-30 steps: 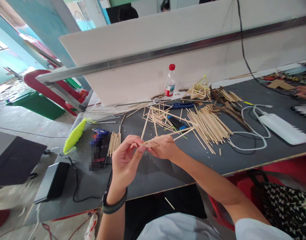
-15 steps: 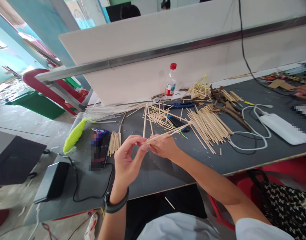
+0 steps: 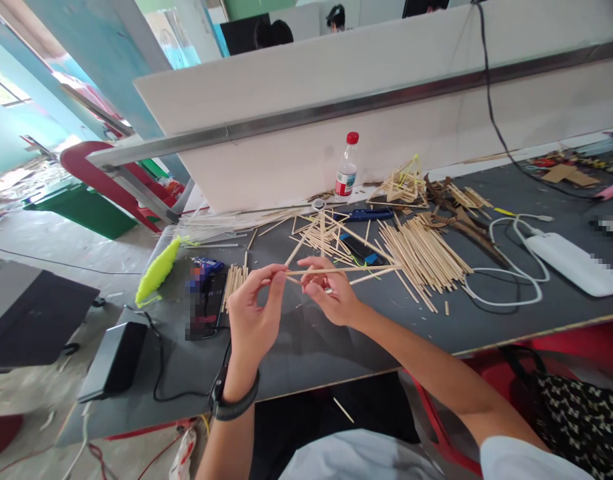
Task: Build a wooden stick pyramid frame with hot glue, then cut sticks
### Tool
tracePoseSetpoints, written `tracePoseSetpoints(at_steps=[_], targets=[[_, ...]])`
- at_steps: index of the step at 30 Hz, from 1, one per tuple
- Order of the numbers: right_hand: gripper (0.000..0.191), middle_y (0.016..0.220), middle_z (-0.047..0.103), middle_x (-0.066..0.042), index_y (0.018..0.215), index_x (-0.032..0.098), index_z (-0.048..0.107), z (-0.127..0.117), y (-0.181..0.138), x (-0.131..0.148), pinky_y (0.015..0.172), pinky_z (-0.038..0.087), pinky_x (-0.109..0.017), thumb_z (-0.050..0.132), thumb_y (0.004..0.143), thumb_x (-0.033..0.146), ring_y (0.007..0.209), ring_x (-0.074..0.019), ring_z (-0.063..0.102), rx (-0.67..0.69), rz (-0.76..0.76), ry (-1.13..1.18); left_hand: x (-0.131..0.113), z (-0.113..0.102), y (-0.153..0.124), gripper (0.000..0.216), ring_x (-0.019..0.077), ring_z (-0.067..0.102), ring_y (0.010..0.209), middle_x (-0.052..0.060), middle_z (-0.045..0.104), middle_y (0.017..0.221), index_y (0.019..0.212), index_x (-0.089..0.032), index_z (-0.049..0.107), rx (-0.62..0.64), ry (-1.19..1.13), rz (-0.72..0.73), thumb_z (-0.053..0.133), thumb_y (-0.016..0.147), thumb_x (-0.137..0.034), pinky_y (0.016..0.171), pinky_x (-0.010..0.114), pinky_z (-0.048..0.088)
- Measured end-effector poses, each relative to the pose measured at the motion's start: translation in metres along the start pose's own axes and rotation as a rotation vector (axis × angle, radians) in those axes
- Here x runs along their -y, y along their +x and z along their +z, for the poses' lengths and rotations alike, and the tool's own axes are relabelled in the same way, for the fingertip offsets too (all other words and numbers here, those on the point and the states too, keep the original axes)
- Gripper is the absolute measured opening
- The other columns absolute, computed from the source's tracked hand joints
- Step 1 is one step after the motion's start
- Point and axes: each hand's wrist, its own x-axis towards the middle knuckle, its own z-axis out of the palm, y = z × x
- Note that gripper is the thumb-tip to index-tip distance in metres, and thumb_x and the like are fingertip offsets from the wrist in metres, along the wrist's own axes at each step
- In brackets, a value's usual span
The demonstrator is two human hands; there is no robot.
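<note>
A frame of thin wooden sticks (image 3: 369,269), joined at a point on its right end, is held up over the desk. My left hand (image 3: 259,300) pinches its left corner between thumb and fingertips. My right hand (image 3: 333,293) is among the frame's sticks, its fingers half curled, with thumb and forefinger apart. A small pale tip shows by its palm; whether it belongs to the frame I cannot tell. Beyond the hands lie loose sticks (image 3: 311,233) and a blue-and-black tool (image 3: 356,248). A large pile of sticks (image 3: 426,260) lies to the right.
A bottle with a red cap (image 3: 347,167) stands by the white partition (image 3: 266,170). On the left are a phone (image 3: 209,303), a blue glue gun (image 3: 206,267), a short stick bundle (image 3: 235,283) and a yellow-green bundle (image 3: 159,270). A white power bank (image 3: 579,260) with cable lies right.
The right hand has loosened from the pinched corner, its thumb and forefinger parting. The stick frame has turned, its right point lower and farther right. The left hand keeps its pinch.
</note>
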Motion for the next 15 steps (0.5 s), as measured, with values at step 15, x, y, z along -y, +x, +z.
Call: tracePoseSetpoints(at_steps=[15], targets=[[0.043,0.078,0.059,0.005,0.108,0.024,0.053,0.0,0.007,0.038,0.03,0.024,-0.016,0.054,0.094,0.064,0.04,-0.0047,0.041,0.171,0.497,0.583,0.012,-0.012,0.03,0.032,0.0196,0.071,0.09,0.009,0.076,0.095,0.099,-0.016,0.075,-0.011,-0.202,-0.142,0.073,0.085,-0.045,0.082,0.029,0.057]])
